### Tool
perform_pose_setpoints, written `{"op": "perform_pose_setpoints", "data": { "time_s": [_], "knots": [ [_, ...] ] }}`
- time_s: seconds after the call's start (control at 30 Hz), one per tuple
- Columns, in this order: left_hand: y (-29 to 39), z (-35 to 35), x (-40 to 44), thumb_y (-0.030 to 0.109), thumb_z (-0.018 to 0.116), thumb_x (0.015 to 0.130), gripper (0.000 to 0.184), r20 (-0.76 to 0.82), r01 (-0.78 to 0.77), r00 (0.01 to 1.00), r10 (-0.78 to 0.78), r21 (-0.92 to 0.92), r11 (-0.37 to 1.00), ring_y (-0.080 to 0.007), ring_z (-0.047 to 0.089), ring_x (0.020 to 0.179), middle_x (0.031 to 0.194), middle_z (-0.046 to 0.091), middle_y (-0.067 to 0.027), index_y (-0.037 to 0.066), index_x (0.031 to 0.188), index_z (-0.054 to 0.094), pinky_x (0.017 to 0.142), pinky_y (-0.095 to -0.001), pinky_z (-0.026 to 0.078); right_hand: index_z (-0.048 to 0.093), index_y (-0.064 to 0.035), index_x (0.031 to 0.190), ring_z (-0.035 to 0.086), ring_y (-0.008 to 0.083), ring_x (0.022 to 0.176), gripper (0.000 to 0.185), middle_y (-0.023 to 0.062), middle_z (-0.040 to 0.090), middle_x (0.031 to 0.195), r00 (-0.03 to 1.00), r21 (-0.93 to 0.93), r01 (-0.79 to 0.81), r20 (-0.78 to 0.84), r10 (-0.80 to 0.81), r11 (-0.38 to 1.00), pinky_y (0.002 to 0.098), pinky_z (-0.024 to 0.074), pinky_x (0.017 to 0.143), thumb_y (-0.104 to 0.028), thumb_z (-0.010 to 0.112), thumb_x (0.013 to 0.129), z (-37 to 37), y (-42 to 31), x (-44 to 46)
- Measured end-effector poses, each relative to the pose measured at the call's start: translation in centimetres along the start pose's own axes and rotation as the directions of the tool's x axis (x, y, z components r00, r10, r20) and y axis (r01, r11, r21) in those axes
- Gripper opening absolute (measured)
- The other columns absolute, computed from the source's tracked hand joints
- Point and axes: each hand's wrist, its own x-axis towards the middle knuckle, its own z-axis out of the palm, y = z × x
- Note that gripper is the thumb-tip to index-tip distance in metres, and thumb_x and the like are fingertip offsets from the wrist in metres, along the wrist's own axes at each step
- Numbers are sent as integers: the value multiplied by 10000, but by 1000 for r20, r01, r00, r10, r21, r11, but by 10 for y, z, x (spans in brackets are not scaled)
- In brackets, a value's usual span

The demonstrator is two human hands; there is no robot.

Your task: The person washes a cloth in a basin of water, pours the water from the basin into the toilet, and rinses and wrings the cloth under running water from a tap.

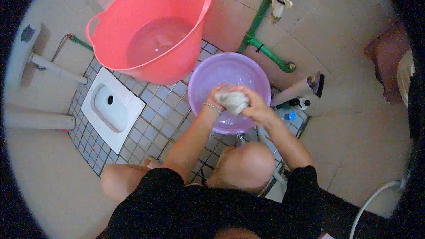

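Observation:
A wet, bunched-up whitish cloth point(233, 102) is squeezed between my two hands, above a purple basin point(195, 89) with water in it. My left hand point(215, 98) closes on the cloth's left side; a beaded bracelet circles that wrist. From the right, my right hand point(256, 106) has its fingers wrapped over the cloth's top and side. Whether the cloth is a garment or a rag I cannot tell. Water point(230, 77) shows in the basin behind and in front of my hands.
A large pink tub point(177, 68) holding water stands behind the basin, left. A white squat toilet point(113, 110) is set into the tiled floor. Green pipes point(261, 22) run along the wall. Bottles point(290, 115) and a brush point(318, 85) stand at the basin's right.

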Motion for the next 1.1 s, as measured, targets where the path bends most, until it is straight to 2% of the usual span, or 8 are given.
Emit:
{"op": "perform_pose_setpoints", "data": {
  "time_s": [0.1, 0.2, 0.33, 0.53, 0.67, 0.8, 0.97, 1.1],
  "knots": [
    [-6, 45, -3, 351, 439, 820, 366, -217, -128, 959, 185, 250, 960, -261, 563, 905, 995, 571, -120, 65, 1035, 515, 809, -429, 442, 445, -46, 1126, 475, 174, 1012, 466, 58, 490, 1090, 971, -53, 124, -200, -133, 991, 301, 379, 867, -56, 611, 690, -21, -14, 3],
    [-24, 80, -7, 377, 425, 845, 373, -124, -112, 980, 154, 293, 949, -224, 551, 936, 1045, 559, -74, 85, 1064, 505, 826, -392, 437, 422, -42, 1173, 485, 185, 1005, 436, 80, 505, 1088, 899, 28, 141, -422, -116, 990, 316, 386, 873, -189, 556, 785, -54, 39, 18],
    [-41, 85, -1, 466, 470, 808, 423, -111, -126, 970, 215, 526, 841, -165, 524, 968, 1057, 543, -14, 137, 1073, 503, 829, -328, 427, 427, -60, 1182, 512, 236, 987, 489, 104, 510, 1112, 958, 797, 100, -240, 160, 595, 361, 420, 855, -416, 388, 849, -38, 69, 22],
    [-29, 65, 5, 525, 408, 809, 522, -266, 46, 948, 176, 660, 750, -203, 499, 1021, 1137, 508, -40, 138, 1158, 442, 873, -421, 390, 436, -50, 1159, 513, 221, 972, 477, 122, 527, 1050, 906, 587, 120, -395, 154, 800, 349, 447, 807, -281, 575, 766, -51, 77, 11],
    [-35, 69, -23, 634, 336, 766, 669, -286, -20, 956, 69, 171, 985, -296, 392, 1119, 1222, 424, -108, 127, 1195, 419, 892, -613, 239, 460, -25, 1102, 524, 178, 864, 485, 88, 538, 937, 793, 84, 308, -573, -207, 948, 308, 445, 770, -126, 654, 669, -19, 22, 25],
    [-58, 83, -17, 535, 386, 796, 593, -109, -296, 946, 305, 96, 950, -268, 441, 1074, 1167, 465, -120, 78, 1172, 429, 903, -490, 315, 470, -28, 1068, 525, 176, 871, 444, 76, 535, 953, 867, 81, 225, -471, -161, 971, 287, 442, 764, -136, 654, 679, -14, 35, 19],
    [-45, 84, 10, 235, 516, 778, 321, -26, -518, 842, 538, 235, 822, -214, 536, 929, 1005, 560, -81, 43, 1036, 520, 831, -319, 415, 504, -29, 996, 544, 181, 852, 274, 75, 558, 915, 771, 308, 372, -628, -106, 876, 298, 449, 764, -170, 580, 773, -13, 29, 19],
    [-57, 101, 15, 76, 564, 659, 214, 149, -600, 538, 830, 759, 253, -213, 556, 849, 898, 584, -81, 35, 869, 581, 793, -349, 437, 515, -25, 963, 555, 184, 830, 235, 73, 566, 901, 694, 411, 428, -720, -1, 805, 312, 459, 750, -213, 525, 823, -25, 32, 18]
  ]
}}
